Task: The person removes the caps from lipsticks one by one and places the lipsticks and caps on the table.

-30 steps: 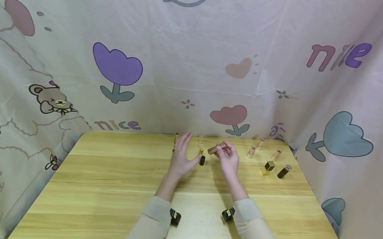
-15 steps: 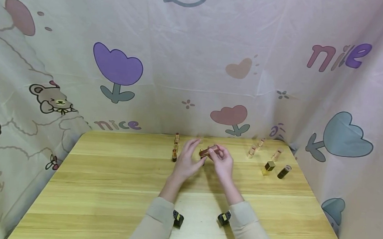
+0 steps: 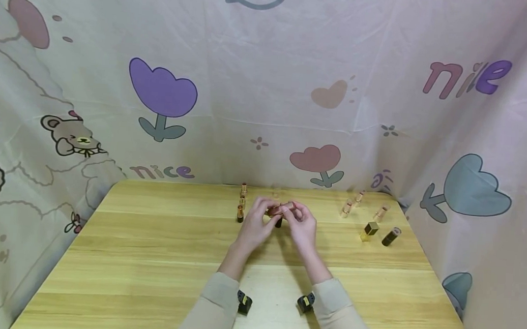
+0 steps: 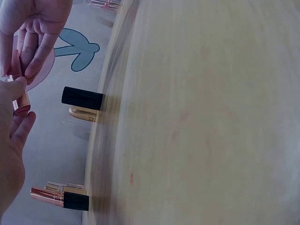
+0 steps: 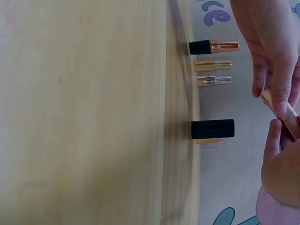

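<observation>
Above the back middle of the table, both hands hold a slim rose-gold lipstick tube (image 3: 280, 209) between them, lying nearly level. My left hand (image 3: 252, 227) pinches its left end with thumb and fingers. Its right end is gripped by my right hand (image 3: 303, 233). Fingers cover much of the tube; in the left wrist view a shiny reddish end shows. Just below the hands stands a black cylindrical cap (image 4: 82, 98), partly hidden in the head view. Behind it is a gold rounded cap (image 4: 83, 114).
Left of the hands, several lipsticks stand in a row, the nearest a black-and-copper lipstick (image 3: 240, 214). At right stand clear-based lipsticks (image 3: 346, 209), a gold-and-black square lipstick (image 3: 369, 231) and a dark tube (image 3: 391, 236). A printed curtain (image 3: 231, 106) hangs behind the table (image 3: 137, 257).
My right hand has brought the tube leftward to my left hand, whose spread fingers have closed on its left end. The lipstick row at left has come out from behind my left hand.
</observation>
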`<control>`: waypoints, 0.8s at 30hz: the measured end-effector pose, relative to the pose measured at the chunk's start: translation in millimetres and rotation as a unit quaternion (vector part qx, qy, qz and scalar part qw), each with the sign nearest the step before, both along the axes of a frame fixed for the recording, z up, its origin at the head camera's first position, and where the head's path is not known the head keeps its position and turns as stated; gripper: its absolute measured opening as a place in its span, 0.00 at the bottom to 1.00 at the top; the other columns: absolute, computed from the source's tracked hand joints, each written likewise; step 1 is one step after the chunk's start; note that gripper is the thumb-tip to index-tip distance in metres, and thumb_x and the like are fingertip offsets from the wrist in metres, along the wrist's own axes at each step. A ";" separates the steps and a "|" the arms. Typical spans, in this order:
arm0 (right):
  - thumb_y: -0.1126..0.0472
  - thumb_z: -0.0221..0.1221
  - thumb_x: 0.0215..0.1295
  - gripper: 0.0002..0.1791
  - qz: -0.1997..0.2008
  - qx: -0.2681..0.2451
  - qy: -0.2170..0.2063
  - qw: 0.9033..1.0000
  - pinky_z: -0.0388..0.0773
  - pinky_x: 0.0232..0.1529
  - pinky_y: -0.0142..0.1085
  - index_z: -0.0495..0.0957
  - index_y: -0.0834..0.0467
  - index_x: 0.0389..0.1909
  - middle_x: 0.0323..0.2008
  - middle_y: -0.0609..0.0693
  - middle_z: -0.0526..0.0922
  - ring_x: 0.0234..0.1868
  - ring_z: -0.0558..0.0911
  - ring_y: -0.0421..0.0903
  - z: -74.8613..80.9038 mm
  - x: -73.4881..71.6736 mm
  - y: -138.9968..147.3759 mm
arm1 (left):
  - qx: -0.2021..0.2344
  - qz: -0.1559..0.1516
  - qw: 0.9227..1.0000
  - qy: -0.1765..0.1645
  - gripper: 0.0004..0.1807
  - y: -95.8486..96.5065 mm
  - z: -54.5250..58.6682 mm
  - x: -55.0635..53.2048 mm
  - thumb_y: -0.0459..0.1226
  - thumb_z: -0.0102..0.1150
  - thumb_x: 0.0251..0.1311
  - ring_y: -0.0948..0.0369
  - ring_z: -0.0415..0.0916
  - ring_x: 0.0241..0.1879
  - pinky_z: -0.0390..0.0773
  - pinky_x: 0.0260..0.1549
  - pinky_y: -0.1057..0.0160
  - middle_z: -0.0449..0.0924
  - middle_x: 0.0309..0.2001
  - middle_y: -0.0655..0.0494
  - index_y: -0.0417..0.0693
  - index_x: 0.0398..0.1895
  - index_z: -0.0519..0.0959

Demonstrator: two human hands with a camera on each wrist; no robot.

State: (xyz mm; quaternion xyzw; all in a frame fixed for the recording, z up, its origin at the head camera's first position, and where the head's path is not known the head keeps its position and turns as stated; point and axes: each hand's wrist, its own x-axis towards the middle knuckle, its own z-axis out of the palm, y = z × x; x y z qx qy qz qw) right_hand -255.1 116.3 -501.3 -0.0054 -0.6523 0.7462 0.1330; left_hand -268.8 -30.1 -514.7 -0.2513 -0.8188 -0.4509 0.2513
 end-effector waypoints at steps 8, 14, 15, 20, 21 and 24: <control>0.70 0.66 0.69 0.21 0.004 -0.017 0.003 1.000 0.87 0.49 0.32 0.75 0.74 0.59 0.51 0.68 0.86 0.44 0.87 0.38 0.8 0.0 0.5 | -0.009 -0.004 1.000 -0.027 0.18 -1.6 3.3 2.9 0.32 0.72 0.62 0.54 0.79 0.51 0.83 0.57 0.57 0.77 0.54 0.48 0.40 0.54 0.81; 0.68 0.66 0.70 0.22 0.007 -0.004 -0.002 1.000 0.85 0.51 0.31 0.75 0.74 0.60 0.53 0.68 0.85 0.46 0.86 0.39 2.3 2.0 1.6 | -0.019 -0.010 0.999 -0.034 0.16 -4.0 7.0 4.0 0.34 0.70 0.64 0.54 0.79 0.50 0.83 0.55 0.58 0.77 0.53 0.48 0.40 0.53 0.81; 0.68 0.65 0.70 0.22 0.009 -0.003 -0.002 1.000 0.85 0.51 0.30 0.75 0.73 0.60 0.53 0.67 0.85 0.46 0.86 0.39 2.6 2.6 1.8 | -0.020 -0.011 0.999 -0.035 0.16 -4.4 7.3 4.2 0.34 0.70 0.64 0.55 0.79 0.50 0.83 0.55 0.58 0.77 0.53 0.49 0.40 0.53 0.81; 0.69 0.65 0.70 0.21 0.014 -0.007 -0.003 1.000 0.85 0.52 0.31 0.75 0.73 0.60 0.53 0.68 0.85 0.45 0.87 0.38 3.1 4.5 2.6 | -0.031 -0.011 0.999 -0.035 0.15 -5.4 9.3 5.5 0.35 0.69 0.65 0.55 0.79 0.49 0.84 0.54 0.58 0.78 0.52 0.49 0.40 0.53 0.81; 0.70 0.65 0.70 0.21 0.014 -0.006 -0.003 1.000 0.85 0.52 0.30 0.75 0.73 0.60 0.53 0.69 0.85 0.45 0.87 0.38 3.1 4.7 2.6 | -0.034 -0.010 0.999 -0.037 0.15 -5.6 9.8 5.7 0.35 0.68 0.66 0.55 0.79 0.49 0.84 0.54 0.58 0.78 0.52 0.49 0.40 0.54 0.81; 0.69 0.65 0.70 0.20 0.010 -0.006 -0.002 1.000 0.85 0.52 0.29 0.75 0.73 0.59 0.53 0.69 0.85 0.44 0.87 0.38 3.6 5.9 2.2 | -0.041 -0.009 0.998 -0.046 0.16 -6.1 11.9 6.5 0.35 0.68 0.66 0.55 0.79 0.50 0.83 0.55 0.59 0.78 0.53 0.49 0.41 0.54 0.81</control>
